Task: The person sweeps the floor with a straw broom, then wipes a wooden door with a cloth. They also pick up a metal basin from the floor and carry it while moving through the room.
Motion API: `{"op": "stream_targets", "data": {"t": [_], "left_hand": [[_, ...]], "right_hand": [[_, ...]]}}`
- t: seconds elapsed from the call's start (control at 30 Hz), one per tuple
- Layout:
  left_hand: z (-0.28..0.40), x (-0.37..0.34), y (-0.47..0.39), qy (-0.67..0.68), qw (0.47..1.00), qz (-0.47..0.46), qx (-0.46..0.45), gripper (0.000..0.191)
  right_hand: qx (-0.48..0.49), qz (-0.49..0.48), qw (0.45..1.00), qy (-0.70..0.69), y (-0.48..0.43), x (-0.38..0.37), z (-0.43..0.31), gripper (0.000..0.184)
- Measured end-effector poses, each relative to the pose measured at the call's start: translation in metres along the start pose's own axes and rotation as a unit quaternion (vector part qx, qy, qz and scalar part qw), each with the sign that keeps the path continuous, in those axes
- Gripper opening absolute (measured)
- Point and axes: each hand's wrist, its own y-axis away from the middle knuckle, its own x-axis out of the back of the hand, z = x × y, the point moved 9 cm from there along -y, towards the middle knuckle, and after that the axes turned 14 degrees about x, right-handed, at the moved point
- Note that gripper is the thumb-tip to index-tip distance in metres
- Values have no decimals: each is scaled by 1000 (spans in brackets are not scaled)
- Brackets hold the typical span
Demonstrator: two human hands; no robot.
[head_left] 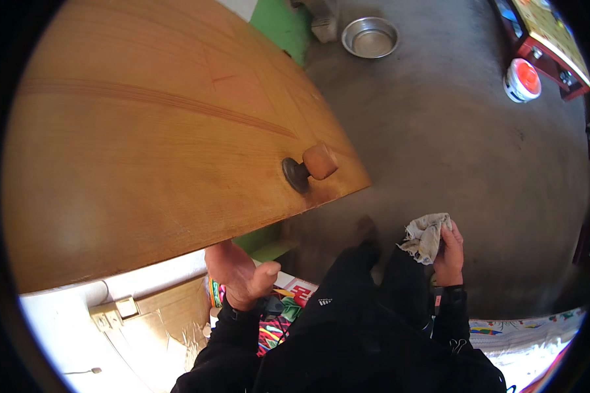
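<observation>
A wooden door (152, 162) with a round knob (319, 162) on a dark base fills the upper left. At its lower edge is my left hand (241, 277), palm up with the thumb apart; its fingertips are hidden behind the door, so whether they touch it cannot be told. On the right, my right hand (450, 255) holds a crumpled, frayed greyish-white cloth (425, 238) in front of my dark trousers.
A metal basin (370, 38) rests on the dark floor (447, 132) at the top. A white tub with a red lid (522, 80) stands beside red furniture (553, 66) at the upper right. Patterned fabric (526, 331) lies at the lower right.
</observation>
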Motion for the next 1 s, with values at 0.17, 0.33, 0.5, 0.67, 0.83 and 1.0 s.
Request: {"op": "stream_targets", "data": {"t": [0.17, 0.33, 0.5, 0.67, 0.83, 1.0], "left_hand": [[-20, 64, 6, 53, 983, 159, 75, 83], [-54, 111, 15, 48, 946, 275, 167, 50], [-79, 148, 19, 42, 918, 349, 181, 53], [-87, 164, 15, 10, 918, 354, 176, 51], [-88, 166, 14, 10, 915, 362, 176, 43], [-92, 163, 23, 24, 910, 369, 190, 41]], "right_hand": [[-49, -70, 996, 8, -2, -84, 50, 22], [-100, -167, 978, 73, -8, -173, 86, 21], [-89, -277, 954, 79, -28, -295, 95, 25], [6, -410, 906, 109, -23, -429, 105, 28], [209, -503, 817, 187, 17, -544, 107, 34], [347, -526, 757, 176, 15, -592, 120, 24]]}}
